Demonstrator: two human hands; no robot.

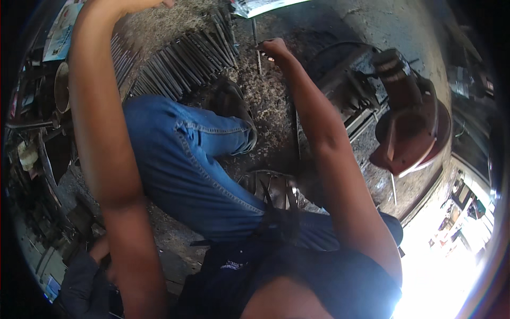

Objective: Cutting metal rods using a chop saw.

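Around the person, dark metal bars lie side by side in a long row on the debris-strewn ground, with thinner rods to their left. A reddish-brown machine housing with a rounded body stands at the right, near the wall. A pale sheet sits at the top edge, and a co-worker's dark sleeve shows at lower left. The person's bent legs in blue jeans fill the middle, and the left forearm crosses in front of the thinner rods.

The left hand is mostly cut off by the top edge, so whether it is closed or holds anything cannot be told. The dark shape by the trouser cuff is hard to make out, and glare washes out the lower right.

The hands are apart. The right hand has its fingers curled around a thin metal rod, which stands nearly upright, just right of the row of bars; the left hand is well to the rod's left.
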